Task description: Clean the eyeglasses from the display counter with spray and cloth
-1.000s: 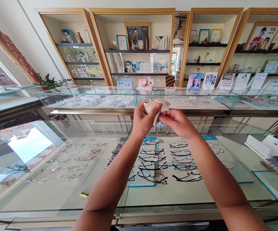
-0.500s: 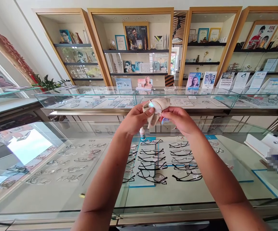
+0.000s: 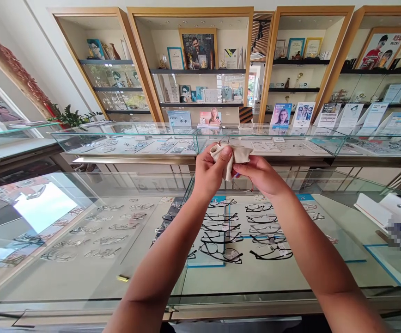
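Observation:
A beige cloth (image 3: 241, 153) is bunched between my hands, above the glass display counter. My left hand (image 3: 210, 170) pinches it with the thumb on top, over a lens that the cloth now hides. Thin-framed glasses (image 3: 242, 188) show only in part, below and beside the cloth. My right hand (image 3: 260, 175) grips the glasses by the frame, its fingertips touching the cloth's right side.
Rows of glasses (image 3: 221, 237) lie inside the glass-topped counter (image 3: 145, 296). A small yellow object (image 3: 122, 278) is at left. A white stand (image 3: 391, 210) is at right. Another display case (image 3: 159, 155) and shelves (image 3: 200, 71) stand behind.
My left hand has moved right, and its thumb now presses the cloth over the lens that was showing. The white bottle below my hands is now hidden.

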Available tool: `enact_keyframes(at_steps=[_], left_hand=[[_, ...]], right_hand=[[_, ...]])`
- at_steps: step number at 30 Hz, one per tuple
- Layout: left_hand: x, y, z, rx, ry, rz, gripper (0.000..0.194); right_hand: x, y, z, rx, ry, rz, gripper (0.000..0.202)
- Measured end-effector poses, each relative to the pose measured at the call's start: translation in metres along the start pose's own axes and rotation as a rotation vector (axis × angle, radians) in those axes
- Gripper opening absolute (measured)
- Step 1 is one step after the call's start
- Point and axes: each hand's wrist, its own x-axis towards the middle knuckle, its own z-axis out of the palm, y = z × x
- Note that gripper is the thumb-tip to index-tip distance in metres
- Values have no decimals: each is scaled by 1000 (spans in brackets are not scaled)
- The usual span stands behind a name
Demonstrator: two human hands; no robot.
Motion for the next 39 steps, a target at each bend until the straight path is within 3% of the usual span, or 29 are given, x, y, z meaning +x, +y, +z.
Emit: enact_keyframes(at_steps=[3,8,13,22,27,29,35,39], left_hand=[[2,4,-4,9,-14,-3,60],[9,17,-21,-20,-262,-111,51],[11,22,-29,-4,-398,-128,38],[-1,12,1,-23,-129,-29,51],[-4,6,3,-4,61,74,60],[-1,5,-2,35,61,67,60],[12,10,-22,-51,-127,-130,39],[16,9,-26,-59,-22,-100,31]], right_hand=[[-1,-1,-1,-16,37,3,35],[-6,-13,-11,-41,91,33,33],[-5,-14,-14,31,68,55,30],[-5,-7,2,76,18,21,36],[-2,1,11,27,-9,7,39],[0,4,13,21,32,6,39],[7,-1,1,99,219,33,44],[5,-10,-12,99,288,-18,42]])
